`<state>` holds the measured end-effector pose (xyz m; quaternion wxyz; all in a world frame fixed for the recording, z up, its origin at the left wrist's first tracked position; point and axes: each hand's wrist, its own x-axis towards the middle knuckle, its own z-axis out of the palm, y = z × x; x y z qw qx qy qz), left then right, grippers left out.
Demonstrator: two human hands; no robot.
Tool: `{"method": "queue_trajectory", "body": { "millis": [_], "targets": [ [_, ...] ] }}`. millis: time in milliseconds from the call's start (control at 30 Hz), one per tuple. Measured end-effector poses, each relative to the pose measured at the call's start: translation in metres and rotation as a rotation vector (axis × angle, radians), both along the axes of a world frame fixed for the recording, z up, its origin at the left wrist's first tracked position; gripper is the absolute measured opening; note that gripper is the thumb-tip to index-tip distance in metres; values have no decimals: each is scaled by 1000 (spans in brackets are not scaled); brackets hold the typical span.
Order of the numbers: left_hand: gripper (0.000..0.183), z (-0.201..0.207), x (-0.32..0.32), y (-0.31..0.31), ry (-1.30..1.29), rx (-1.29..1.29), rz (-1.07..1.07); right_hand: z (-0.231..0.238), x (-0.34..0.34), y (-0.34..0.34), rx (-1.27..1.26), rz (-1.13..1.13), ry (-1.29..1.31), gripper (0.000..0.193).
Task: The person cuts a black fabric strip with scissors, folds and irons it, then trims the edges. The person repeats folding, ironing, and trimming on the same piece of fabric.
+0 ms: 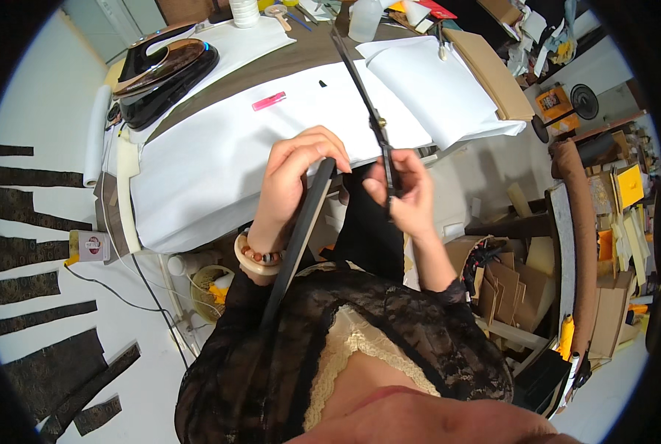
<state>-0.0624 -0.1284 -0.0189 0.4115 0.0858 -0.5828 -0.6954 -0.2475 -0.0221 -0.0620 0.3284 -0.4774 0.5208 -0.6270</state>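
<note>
My left hand (289, 172), with a bangle and beads on the wrist, pinches the upper end of a long narrow black strip (304, 229) with a pale edge. The strip hangs down toward my chest, its lower end lost against my dark lace clothing. My right hand (410, 191) is closed around the handles of large dark scissors (369, 100). Their blades point up and away over the table and look nearly together, apart from the strip. A pink bar-shaped item (269, 101) and a small black scrap (322, 84) lie on white paper (197, 166) beyond my hands.
A dark iron (169, 74) stands at the table's far left. Paper sheets (437, 81) and a brown board (489, 74) lie on the right. Dark patterned fabric pieces (49, 362) spread out at left. Cardboard (515, 285) crowds the lower right, beside a brown roll (578, 222).
</note>
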Motion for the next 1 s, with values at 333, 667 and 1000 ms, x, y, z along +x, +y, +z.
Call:
{"method": "queue_trajectory", "body": {
  "millis": [333,667,1000],
  "targets": [
    [28,5,-9,18,177,143,-106,102,-102,87,114,143,690,43],
    [21,6,-8,27,147,-9,109,125,-88,112,217,114,846,33],
    [19,2,-2,25,69,-105,175,138,-79,116,226,97,908,34]
  ]
}}
